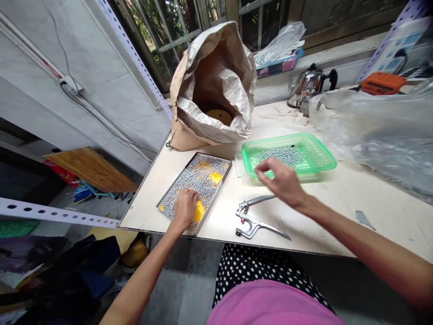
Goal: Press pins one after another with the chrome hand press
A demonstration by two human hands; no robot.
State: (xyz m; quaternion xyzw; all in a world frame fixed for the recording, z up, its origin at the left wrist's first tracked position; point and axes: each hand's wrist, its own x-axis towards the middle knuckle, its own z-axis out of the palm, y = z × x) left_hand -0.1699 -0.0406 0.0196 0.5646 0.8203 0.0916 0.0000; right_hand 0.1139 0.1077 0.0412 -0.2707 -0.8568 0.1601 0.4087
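Observation:
My left hand [186, 206] is over the shallow tray [214, 197], its fingers curled down among many small silvery metal pieces [192, 176] on a yellow bottom. Whatever those fingers hold is hidden. At the near edge of the green plastic basket [320, 155] is my right hand [283, 180], thumb and fingertips drawn together. Anything in that pinch is too small to make out. More thin metal pieces [287, 155] lie inside the basket. Below my right hand, hand pliers [252, 221] with a C-shaped jaw and a spring rest on the table, handles spread.
A big paper sack [192, 128] stands open behind the tray. Back right are a steel kettle [309, 83], an orange tool or case [382, 83] and clear plastic bags [368, 131]. A small grey scrap [363, 219] lies at right. The table [216, 225] ends close to my body.

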